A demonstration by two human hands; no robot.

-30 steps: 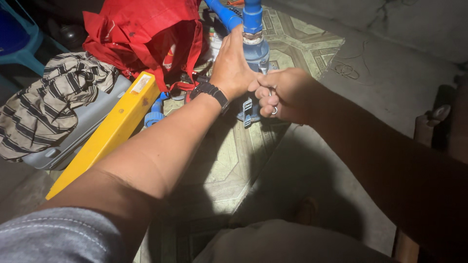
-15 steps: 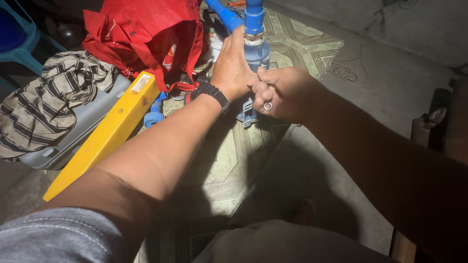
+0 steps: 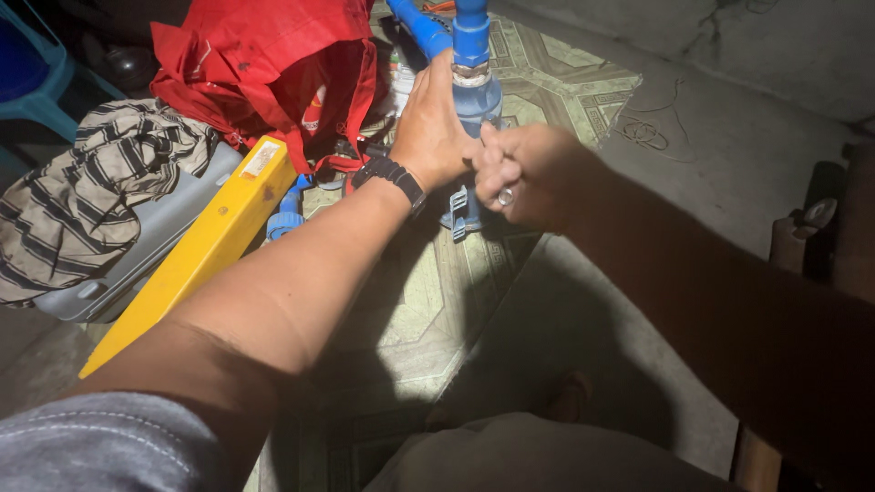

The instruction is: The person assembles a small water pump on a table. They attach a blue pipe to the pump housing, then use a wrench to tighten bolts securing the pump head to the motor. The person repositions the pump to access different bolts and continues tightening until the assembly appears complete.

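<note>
The blue pipe fitting [image 3: 474, 87] stands upright on the patterned mat [image 3: 547, 82], near the top middle of my view, with a metal collar around it just above where my hands meet. My left hand [image 3: 433, 128] is wrapped around its left side, fingers reaching up along the pipe, a black watch [image 3: 390, 173] on the wrist. My right hand [image 3: 519, 173] is curled into a tight fist against the fitting's lower right, a ring on one finger; I cannot tell what, if anything, it grips inside. A blue base piece [image 3: 460, 210] shows just below the two hands. A second blue pipe [image 3: 419, 27] angles off up-left. Left of that lies a red cloth [image 3: 264, 64], with a yellow bar [image 3: 200, 251] slanting down beneath it, then a striped cloth [image 3: 100, 191] on a grey case [image 3: 137, 260].
</note>
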